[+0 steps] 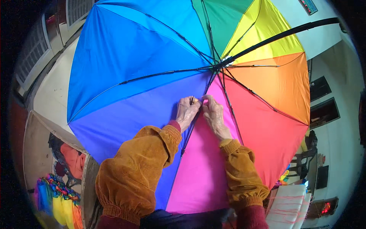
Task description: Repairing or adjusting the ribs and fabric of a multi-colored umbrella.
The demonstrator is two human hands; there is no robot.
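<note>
An opened rainbow umbrella point(244, 114) fills the middle of the view, its inside turned toward me. Its black shaft point(282, 37) slants up to the right from the hub, and thin black ribs fan out over the coloured panels. My left hand point(187, 111) is closed in a pinch beside the rib point(190, 128) between the violet and pink panels. Short dark strands show at its fingertips; what they are I cannot make out. Close by, on the pink side, my right hand point(214, 116) has its bent thumb and forefinger at the same rib. Both forearms wear brown corduroy sleeves.
Folded rainbow-coloured umbrellas point(57, 196) lie at the lower left, near a salmon-coloured cloth point(73, 160). A pale table surface point(51, 97) shows beyond the canopy's left edge. White padded blocks with red threads point(286, 206) stand at the lower right, before a pale wall.
</note>
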